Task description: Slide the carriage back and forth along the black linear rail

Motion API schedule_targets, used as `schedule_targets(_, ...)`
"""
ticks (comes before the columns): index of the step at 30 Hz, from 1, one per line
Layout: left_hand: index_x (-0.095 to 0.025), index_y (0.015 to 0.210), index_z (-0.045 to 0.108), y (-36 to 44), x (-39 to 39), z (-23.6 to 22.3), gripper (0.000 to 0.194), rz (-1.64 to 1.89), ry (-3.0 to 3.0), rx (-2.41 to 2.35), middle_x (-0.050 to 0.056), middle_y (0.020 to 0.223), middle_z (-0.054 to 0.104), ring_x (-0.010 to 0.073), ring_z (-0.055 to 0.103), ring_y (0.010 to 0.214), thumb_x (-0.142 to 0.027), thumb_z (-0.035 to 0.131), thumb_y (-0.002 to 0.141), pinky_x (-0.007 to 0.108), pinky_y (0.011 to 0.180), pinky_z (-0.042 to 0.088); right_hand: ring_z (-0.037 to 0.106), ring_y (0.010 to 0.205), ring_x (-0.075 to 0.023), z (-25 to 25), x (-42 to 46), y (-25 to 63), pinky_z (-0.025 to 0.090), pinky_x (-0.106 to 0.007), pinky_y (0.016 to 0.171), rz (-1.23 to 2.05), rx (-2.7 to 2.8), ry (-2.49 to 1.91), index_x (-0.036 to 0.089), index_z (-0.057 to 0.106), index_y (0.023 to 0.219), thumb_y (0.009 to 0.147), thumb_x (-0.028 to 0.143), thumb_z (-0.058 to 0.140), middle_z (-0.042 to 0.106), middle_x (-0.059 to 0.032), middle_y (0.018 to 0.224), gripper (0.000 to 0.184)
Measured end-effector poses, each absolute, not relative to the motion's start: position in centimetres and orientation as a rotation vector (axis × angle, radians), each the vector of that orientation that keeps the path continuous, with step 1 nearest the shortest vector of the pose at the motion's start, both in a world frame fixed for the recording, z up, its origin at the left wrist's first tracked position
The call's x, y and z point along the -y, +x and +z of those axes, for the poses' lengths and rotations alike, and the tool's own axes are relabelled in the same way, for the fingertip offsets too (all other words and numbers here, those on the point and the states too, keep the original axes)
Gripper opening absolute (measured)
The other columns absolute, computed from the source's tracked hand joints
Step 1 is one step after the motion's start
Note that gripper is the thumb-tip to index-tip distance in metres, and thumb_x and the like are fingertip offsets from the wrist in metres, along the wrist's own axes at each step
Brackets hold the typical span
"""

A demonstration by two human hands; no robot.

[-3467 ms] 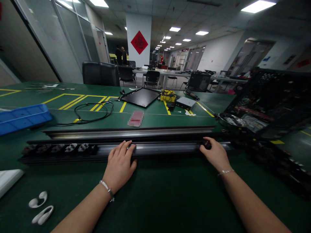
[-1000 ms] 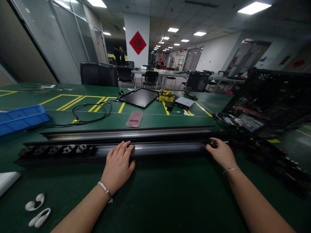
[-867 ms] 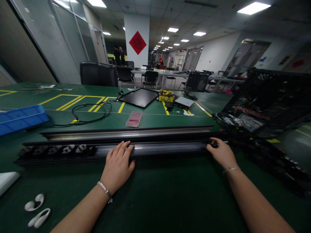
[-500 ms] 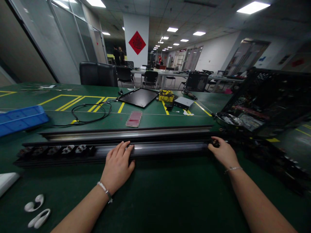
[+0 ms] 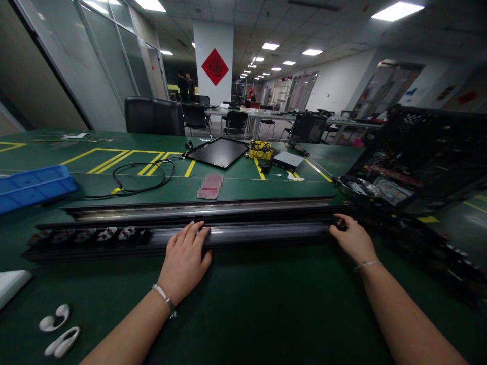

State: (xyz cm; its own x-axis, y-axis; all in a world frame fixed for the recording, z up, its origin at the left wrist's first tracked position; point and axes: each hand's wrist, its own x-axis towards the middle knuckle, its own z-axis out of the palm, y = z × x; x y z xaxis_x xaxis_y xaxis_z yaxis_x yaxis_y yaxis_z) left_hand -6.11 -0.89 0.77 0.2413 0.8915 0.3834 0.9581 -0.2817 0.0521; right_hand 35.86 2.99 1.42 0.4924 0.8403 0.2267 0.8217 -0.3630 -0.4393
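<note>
A long black rail (image 5: 262,233) with a channel along its top lies crosswise in front of me. Several black socket modules (image 5: 85,235) with metal contacts sit in a row in its left part. My left hand (image 5: 186,253) lies across the rail's middle, fingers over the top and thumb at the near side, gripping it. At the rail's right end my right hand (image 5: 355,239) is closed, pinching a small dark module (image 5: 341,223) with coppery metal on it. The fingers cover part of that piece. Behind runs a second long black strip (image 5: 236,209).
A blue bin (image 5: 36,187) and a looped black cable (image 5: 142,177) lie at the left. White earbuds (image 5: 57,318) are near front left. A dark panel (image 5: 218,152), a yellow box (image 5: 261,150) and a grey box (image 5: 288,161) stand behind. An open computer case (image 5: 422,152) is at right.
My right hand has shifted slightly to the right with the small module in its fingers. The left hand and the rail have stayed in place.
</note>
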Motion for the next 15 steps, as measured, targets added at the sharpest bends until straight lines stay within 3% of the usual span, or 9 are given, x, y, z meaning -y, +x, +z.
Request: schedule_targets(15,-0.018,0.124,0.05,-6.06,1.08,0.97,0.044,-0.488,-2.317,1.768,0.009,0.137,0.049,0.0281,0.04,0.128,-0.027,0.049,0.081,0.046,0.102,0.035,0.06,0.094,-0.0278,1.27,-3.0,36.46,0.046,-0.041,0.081,0.028,1.327,-2.268,0.02,0.059,0.117,0.07,0.037,0.051,0.066,-0.0117,0.104,0.051)
